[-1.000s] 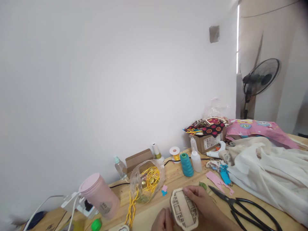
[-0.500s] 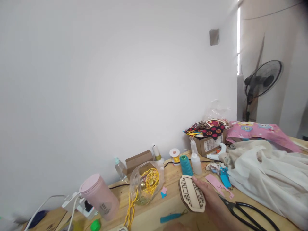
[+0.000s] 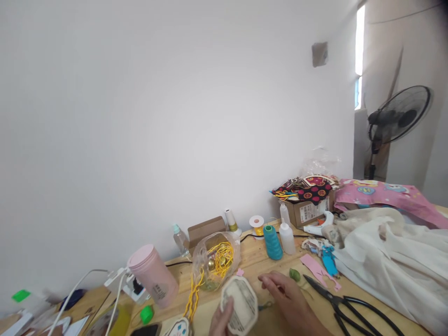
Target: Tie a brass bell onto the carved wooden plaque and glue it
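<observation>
My left hand (image 3: 220, 322) grips a small octagonal wooden plaque (image 3: 241, 308), with the thumb across its left side. Its pattern is blurred by motion. Just right of the plaque is my right hand (image 3: 289, 298), thumb and fingers drawn together; I cannot make out whether anything is between them. Behind the right hand lies a green leaf-like piece (image 3: 294, 274) with a thin cord. Part of a tassel's hook (image 3: 266, 305) shows between the hands; the rest is hidden. Black-handled scissors (image 3: 338, 298) lie to the right.
A clear bag of yellow cords (image 3: 222, 256) and a teal thread cone (image 3: 273, 242) stand behind. Left are a pink canister (image 3: 154, 275) and a green cap (image 3: 146, 314). A white squeeze bottle (image 3: 287, 238), pink felt scrap (image 3: 320, 270) and white cloth (image 3: 381, 252) are at right.
The wooden plaque has passed from my right hand to my left and moved left and down. My right hand has come off it. The green piece now shows. The view has shifted slightly left.
</observation>
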Tool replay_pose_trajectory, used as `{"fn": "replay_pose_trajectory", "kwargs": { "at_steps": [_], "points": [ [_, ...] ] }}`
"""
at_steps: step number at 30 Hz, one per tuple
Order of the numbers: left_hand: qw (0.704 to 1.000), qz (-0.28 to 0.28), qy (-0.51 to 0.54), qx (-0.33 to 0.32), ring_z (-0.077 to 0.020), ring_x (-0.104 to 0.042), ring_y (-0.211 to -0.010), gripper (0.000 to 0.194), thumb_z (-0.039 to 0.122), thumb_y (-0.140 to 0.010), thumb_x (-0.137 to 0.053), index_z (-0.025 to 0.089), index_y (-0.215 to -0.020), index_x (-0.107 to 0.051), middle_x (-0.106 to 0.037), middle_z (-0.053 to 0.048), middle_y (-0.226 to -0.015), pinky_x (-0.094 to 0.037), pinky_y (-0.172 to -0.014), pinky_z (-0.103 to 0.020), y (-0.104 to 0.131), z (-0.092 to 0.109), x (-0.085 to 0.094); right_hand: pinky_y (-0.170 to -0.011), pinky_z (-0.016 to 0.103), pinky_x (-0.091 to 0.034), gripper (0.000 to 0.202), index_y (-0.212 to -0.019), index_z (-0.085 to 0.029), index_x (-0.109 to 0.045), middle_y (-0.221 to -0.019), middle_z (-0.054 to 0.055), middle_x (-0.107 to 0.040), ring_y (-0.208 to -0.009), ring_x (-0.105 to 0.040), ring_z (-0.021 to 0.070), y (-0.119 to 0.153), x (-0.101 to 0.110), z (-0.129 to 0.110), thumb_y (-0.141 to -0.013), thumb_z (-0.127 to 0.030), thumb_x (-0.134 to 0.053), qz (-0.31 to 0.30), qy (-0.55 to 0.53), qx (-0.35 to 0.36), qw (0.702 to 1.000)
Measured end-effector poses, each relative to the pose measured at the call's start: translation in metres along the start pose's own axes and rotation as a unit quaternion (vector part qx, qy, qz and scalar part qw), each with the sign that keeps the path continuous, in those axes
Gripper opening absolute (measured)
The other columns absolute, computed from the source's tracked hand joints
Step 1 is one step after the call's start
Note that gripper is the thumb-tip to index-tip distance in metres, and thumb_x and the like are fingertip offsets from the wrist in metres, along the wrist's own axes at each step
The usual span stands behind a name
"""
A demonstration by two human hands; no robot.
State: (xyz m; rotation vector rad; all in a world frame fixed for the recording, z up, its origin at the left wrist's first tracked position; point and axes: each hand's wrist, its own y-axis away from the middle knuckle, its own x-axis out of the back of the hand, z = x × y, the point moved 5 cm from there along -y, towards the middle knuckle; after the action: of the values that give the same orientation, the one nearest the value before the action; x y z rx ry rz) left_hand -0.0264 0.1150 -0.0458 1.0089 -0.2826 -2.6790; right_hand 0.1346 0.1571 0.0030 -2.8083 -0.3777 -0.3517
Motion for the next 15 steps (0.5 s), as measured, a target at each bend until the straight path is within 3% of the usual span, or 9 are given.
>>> {"fn": "replay_pose_trajectory", "kwargs": {
  "at_steps": [2,4,7,10,13,15],
  "points": [
    [0.998,0.005,0.053,-0.045,-0.0213,-0.061,-0.086,0.015,0.013,-0.070,-0.057,0.018,-0.079,-0.069,-0.070,-0.007,-0.080,-0.045,-0.081,-0.033,-0.005,0.012,0.017,-0.068,0.026,-0.038,0.017,-0.081,-0.017,-0.062,-0.081,0.005,-0.060,-0.077,-0.052,0.0177,0.002,-0.004,0.002,-0.074,-0.024,-0.048,-0.011,0.092,0.031,0.995],
    [0.995,-0.011,0.086,-0.058,-0.0194,-0.061,-0.086,0.022,0.011,-0.075,-0.050,0.020,-0.083,-0.068,-0.069,-0.006,-0.083,-0.045,-0.080,-0.032,-0.010,0.016,0.028,-0.073,0.026,-0.036,0.020,-0.084,-0.018,-0.061,-0.089,0.005,-0.058,-0.084,-0.050,0.0182,0.003,-0.013,0.003,-0.066,-0.013,-0.055,-0.031,0.175,0.063,0.982],
    [0.985,-0.115,0.123,-0.031,-0.0199,-0.059,-0.090,0.025,0.022,-0.081,-0.042,0.024,-0.092,-0.065,-0.066,-0.006,-0.092,-0.044,-0.082,-0.034,-0.014,0.017,0.026,-0.069,0.025,-0.035,0.017,-0.074,-0.018,-0.061,-0.084,0.004,-0.058,-0.081,-0.049,0.0177,0.001,-0.026,0.004,-0.065,-0.006,-0.052,-0.048,0.282,0.078,0.955],
    [0.962,-0.242,0.130,0.008,-0.0228,-0.053,-0.100,0.038,0.042,-0.082,-0.032,0.024,-0.098,-0.062,-0.061,-0.006,-0.103,-0.037,-0.090,-0.039,-0.010,0.020,0.012,-0.066,0.028,-0.035,0.020,-0.063,-0.016,-0.060,-0.074,0.006,-0.059,-0.075,-0.049,0.0186,-0.006,-0.020,0.007,-0.071,-0.005,-0.046,-0.027,0.356,0.053,0.932],
    [0.948,-0.292,0.124,0.029,-0.0232,-0.048,-0.105,0.050,0.048,-0.082,-0.022,0.021,-0.103,-0.059,-0.057,-0.007,-0.108,-0.027,-0.096,-0.040,-0.005,0.023,0.003,-0.068,0.032,-0.036,0.019,-0.068,-0.016,-0.060,-0.079,0.007,-0.059,-0.076,-0.050,0.0206,-0.012,0.001,0.010,-0.076,-0.013,-0.043,0.039,0.310,0.028,0.949],
    [0.951,-0.286,0.115,0.038,-0.0241,-0.047,-0.106,0.052,0.047,-0.083,-0.019,0.020,-0.103,-0.059,-0.056,-0.009,-0.109,-0.025,-0.097,-0.041,-0.003,0.020,0.001,-0.073,0.034,-0.037,0.019,-0.077,-0.017,-0.060,-0.087,0.008,-0.059,-0.082,-0.051,0.0219,-0.011,0.008,0.012,-0.078,-0.026,-0.043,0.063,0.189,0.013,0.980]
  ]
}}
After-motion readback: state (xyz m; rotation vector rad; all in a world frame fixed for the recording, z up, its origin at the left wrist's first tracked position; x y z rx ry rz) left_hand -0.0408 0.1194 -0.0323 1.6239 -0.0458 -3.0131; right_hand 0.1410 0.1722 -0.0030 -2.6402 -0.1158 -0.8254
